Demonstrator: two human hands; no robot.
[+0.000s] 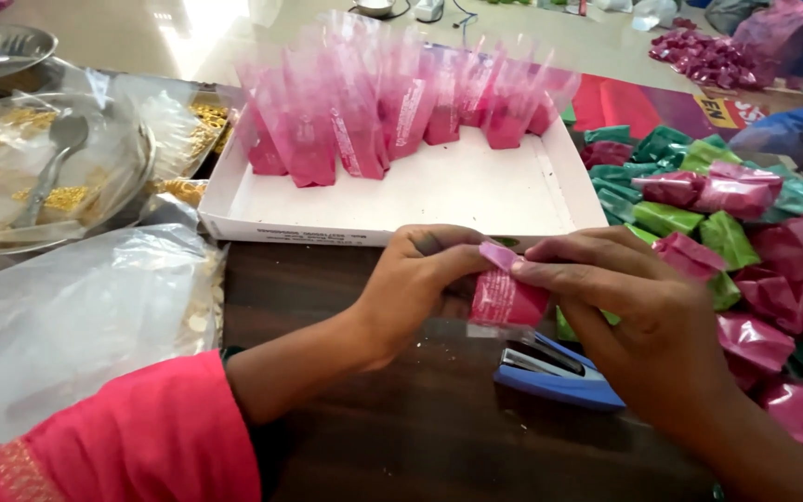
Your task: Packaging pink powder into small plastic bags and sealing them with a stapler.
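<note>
Both my hands hold one small pink plastic pouch (pixel 504 296) over the dark wooden table (pixel 401 437). My left hand (pixel 417 284) grips its left side. My right hand (pixel 638 321) pinches the folded top edge of the pouch between thumb and fingers. A blue stapler (pixel 550 370) lies on the table just below the pouch, partly under my right hand. Behind my hands stands a shallow white cardboard tray (pixel 439 197) with several upright pink pouches (pixel 392 107) along its far side.
A heap of sealed pink and green pouches (pixel 736 232) covers the right side. At the left are clear plastic bags (pixel 76 321), a covered steel bowl with a spoon (pixel 53 158) and yellow snack pieces. More pink packets (pixel 704 56) lie far right.
</note>
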